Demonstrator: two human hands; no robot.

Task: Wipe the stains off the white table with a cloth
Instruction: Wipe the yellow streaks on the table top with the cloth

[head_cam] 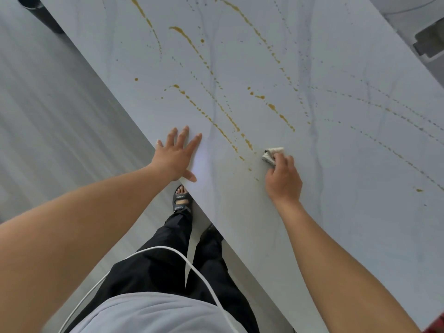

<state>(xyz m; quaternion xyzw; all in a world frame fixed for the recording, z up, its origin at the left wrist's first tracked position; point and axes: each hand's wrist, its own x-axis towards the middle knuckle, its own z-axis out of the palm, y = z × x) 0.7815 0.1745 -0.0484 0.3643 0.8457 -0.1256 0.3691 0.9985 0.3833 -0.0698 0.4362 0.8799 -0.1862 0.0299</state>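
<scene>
1. The right hand (pixel 283 179) grips the folded cloth (pixel 272 155) under curled fingers, pressed on the white table (pixel 348 164).
2. The left hand (pixel 176 156) rests flat, fingers spread, bracing the edge.
3. The nearest stains (pixel 247 143) lie just beyond the cloth's fingertip side; push forward with firm, overlapping strokes.

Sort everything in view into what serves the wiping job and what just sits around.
For the job: cloth; right hand gripping it; left hand flat on the white table; yellow-brown stains.

Just lying about: white cable; black sandal; black cylinder at the top left.
</scene>
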